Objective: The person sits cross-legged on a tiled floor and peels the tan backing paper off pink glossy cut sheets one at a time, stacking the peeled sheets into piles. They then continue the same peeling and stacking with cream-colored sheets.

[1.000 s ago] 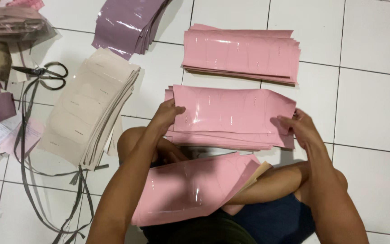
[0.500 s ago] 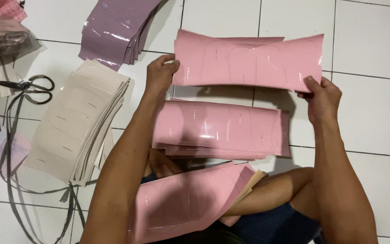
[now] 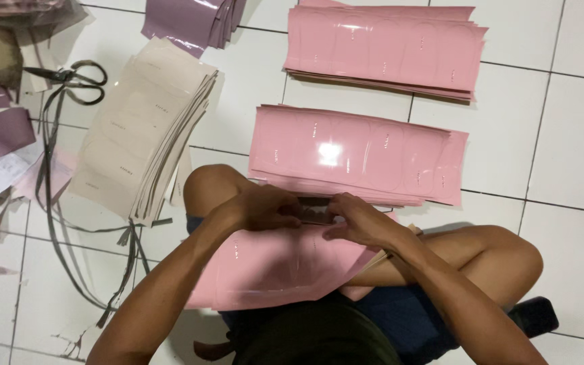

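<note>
Nearest, a pink sheet [image 3: 272,267] lies across the person's lap, its long axis running left to right. Both hands meet at its far edge: the left hand [image 3: 265,208] and the right hand [image 3: 359,222] have fingers curled and pinching that edge, fingertips almost touching. Just beyond the sheet, a pink stack [image 3: 353,154] lies on the tiled floor [image 3: 562,135], long axis also left-right. Farther beyond sits a second pink stack [image 3: 386,47]. Left of the sheet fans a cream stack [image 3: 140,128], with scissors [image 3: 69,78] past it.

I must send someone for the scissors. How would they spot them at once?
On the white tiled floor, look left of the cream sheet stack, near the top corner. The scissors lie there, dark-handled, the only metal tool, with grey ribbon trailing below.
</note>
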Tool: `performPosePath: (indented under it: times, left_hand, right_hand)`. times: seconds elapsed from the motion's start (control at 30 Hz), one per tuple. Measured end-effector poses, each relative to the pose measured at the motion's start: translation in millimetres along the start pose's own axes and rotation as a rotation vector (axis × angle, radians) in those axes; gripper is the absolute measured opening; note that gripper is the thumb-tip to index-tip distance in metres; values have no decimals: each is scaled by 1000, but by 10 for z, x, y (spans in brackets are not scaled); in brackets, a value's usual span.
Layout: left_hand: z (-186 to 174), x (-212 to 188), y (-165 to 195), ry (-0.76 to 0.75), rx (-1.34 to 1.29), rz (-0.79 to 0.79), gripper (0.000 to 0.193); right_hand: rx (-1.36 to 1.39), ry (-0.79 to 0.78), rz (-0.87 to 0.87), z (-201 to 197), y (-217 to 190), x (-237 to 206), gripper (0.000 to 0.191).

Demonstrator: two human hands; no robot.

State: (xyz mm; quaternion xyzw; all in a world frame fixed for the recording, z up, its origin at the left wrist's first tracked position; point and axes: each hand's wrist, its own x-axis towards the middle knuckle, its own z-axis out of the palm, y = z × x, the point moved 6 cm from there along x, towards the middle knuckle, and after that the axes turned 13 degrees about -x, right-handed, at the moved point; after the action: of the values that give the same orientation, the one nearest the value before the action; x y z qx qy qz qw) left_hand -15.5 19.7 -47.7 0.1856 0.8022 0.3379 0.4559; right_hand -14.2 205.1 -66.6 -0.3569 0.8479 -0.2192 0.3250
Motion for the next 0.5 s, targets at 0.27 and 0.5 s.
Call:
performPosePath:
  times: [0.27,0.5]
  left_hand:
    - [-410,-645,-161,611,-712,46,25]
    - [-548,-1229,-107,644,-616,36,22]
  right_hand:
    - [8,412,-230,-140,-286,-246,43]
    - [151,61,10,356,-177,13,64]
